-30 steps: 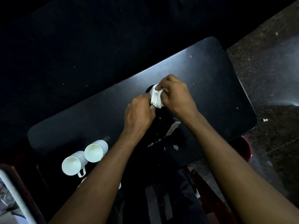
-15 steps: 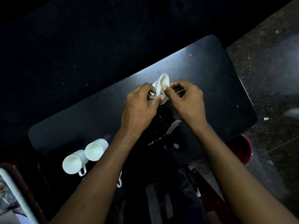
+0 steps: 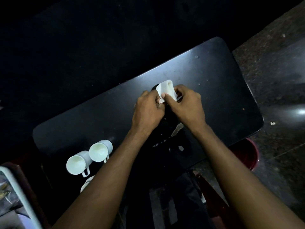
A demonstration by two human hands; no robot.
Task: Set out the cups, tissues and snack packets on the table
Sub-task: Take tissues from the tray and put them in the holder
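- Left hand: positioned at frame centre over the table, fingers curled, pinching the lower left edge of the white tissue.
- Right hand: positioned just right of the left hand and touching it at the thumbs; thumb and fingers grip the right side of the same tissue.
- Tissue: folded, held between both hands just above centre frame; its upper end stands clear of the fingers. A dark round object lies directly beneath it; its identity cannot be determined.
- Table: black, rectangular with rounded corners, running diagonally from lower left to upper right of the frame. Small pale scraps lie on the surface below the right wrist.
- Cup, right: white, with handle, on its side at the lower left of the frame, opening facing the camera.
- Cup, left: white, with handle, on its side, touching the first cup.
- Red bucket: partly visible under the table's lower right edge, on the speckled floor.
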